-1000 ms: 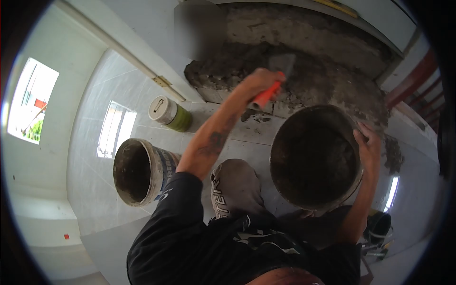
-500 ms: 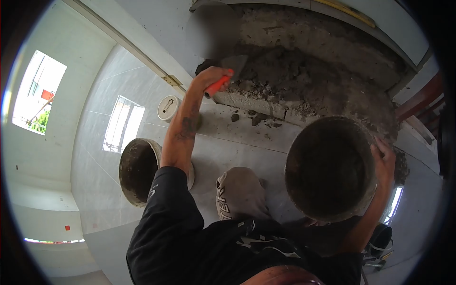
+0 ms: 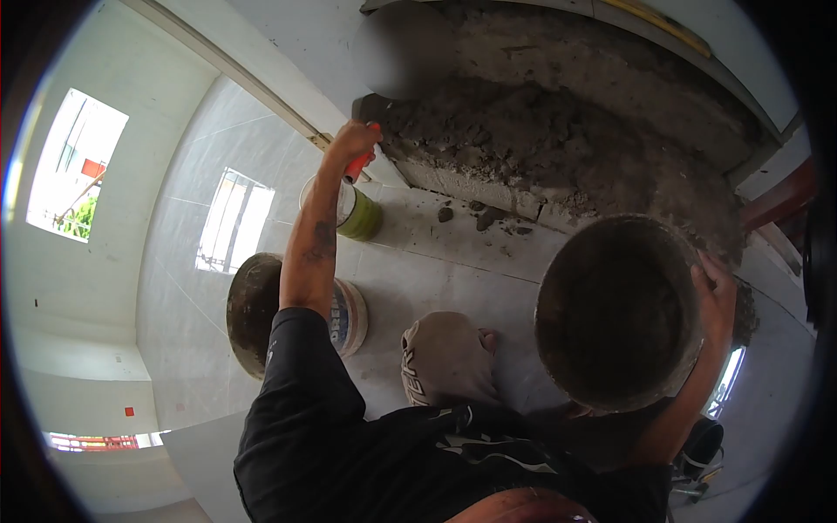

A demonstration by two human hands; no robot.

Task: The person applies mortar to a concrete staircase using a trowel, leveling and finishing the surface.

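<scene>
My left hand (image 3: 353, 141) is closed around the orange handle (image 3: 358, 166) of a trowel. Its blade points toward the left end of the wet mortar (image 3: 532, 131), which is spread rough and lumpy along a low ledge (image 3: 471, 185). At my right side, my right hand (image 3: 715, 286) grips the rim of a large, mortar-stained bucket (image 3: 617, 318). The bucket is tipped so that its dark inside faces me. Between my hands, several mortar crumbs (image 3: 490, 218) lie on the floor at the foot of the ledge.
Under my left arm stands a green tub (image 3: 363, 216). Another dirty bucket (image 3: 253, 318) is to the left, beside a white lettered pail (image 3: 350, 322). My bent knee (image 3: 446, 357) is in the middle. A yellow bar (image 3: 658, 26) lies behind the ledge, and a red beam (image 3: 780, 196) juts in at right.
My left hand has moved left with the trowel, off the mortar's middle toward its left end by the wall. My right hand stays on the bucket rim. The view has shifted slightly.
</scene>
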